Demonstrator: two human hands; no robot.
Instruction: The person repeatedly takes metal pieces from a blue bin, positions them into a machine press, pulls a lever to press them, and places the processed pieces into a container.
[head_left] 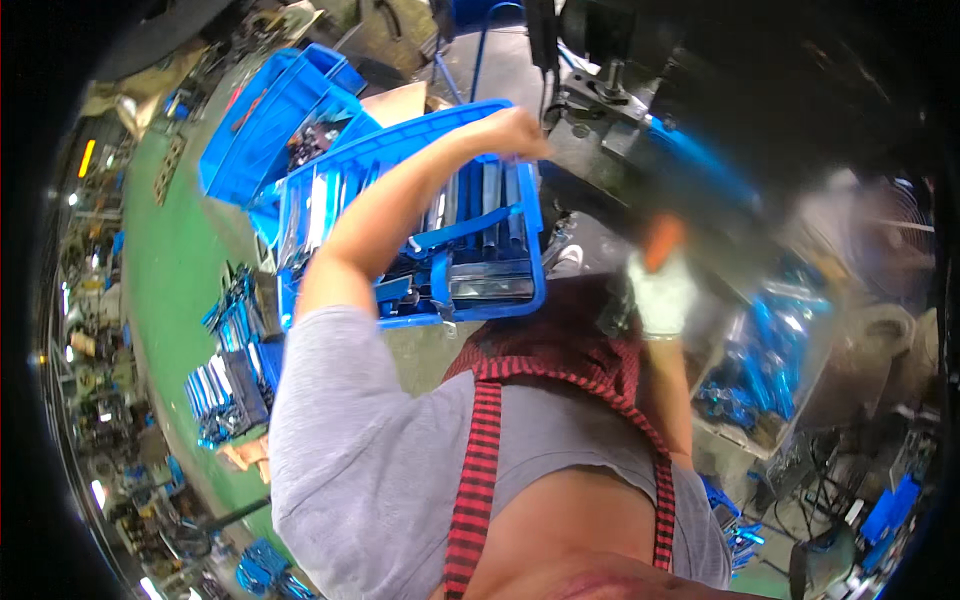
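Observation:
My bare left hand (508,134) is over the far right rim of a blue plastic crate (420,318). Its fingers are curled in, and whatever they may hold is hidden. Long dark and shiny metal strips (490,215) fill the crate, with a few blue pieces (460,230) lying across them. On the right, my right hand (662,298) wears a white glove and is smeared by motion. From its far end sticks a blurred orange object (664,240), which the glove seems closed around. A blue strip (700,158) lies on the dark machine (600,95) ahead.
More blue bins (240,140) stand at the far left, one with small parts. Stacks of blue and metal strips (225,390) sit on the green floor (170,270). At my right is a clear-walled bin (745,437) of blue pieces, with a fan (900,215) beyond.

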